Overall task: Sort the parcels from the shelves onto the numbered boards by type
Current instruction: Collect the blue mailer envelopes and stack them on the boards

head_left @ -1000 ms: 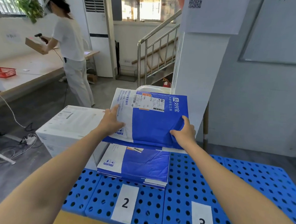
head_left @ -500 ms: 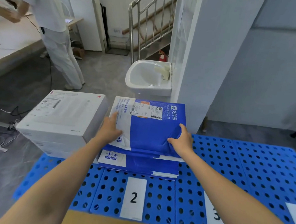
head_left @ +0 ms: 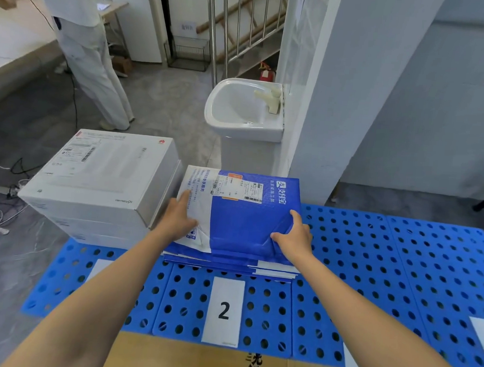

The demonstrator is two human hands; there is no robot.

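Sorting floor by the sink: item count

Blue boards (head_left: 372,262): four, side by side. White number labels: four, one per board, only the "2" label (head_left: 224,310) readable. Blue-and-white mailers: one stack, with the top mailer (head_left: 241,226) in full view and several edges under it, exact number unclear. White boxes (head_left: 100,171): one stack, three layers showing. Cardboard box (head_left: 184,361): one. Hands: two, left hand (head_left: 177,219) and right hand (head_left: 295,237). Sink (head_left: 211,107): one, with one tap (head_left: 270,100). Fire extinguisher (head_left: 266,74): one. Stair railing (head_left: 216,25): one. Other person (head_left: 87,46): one.
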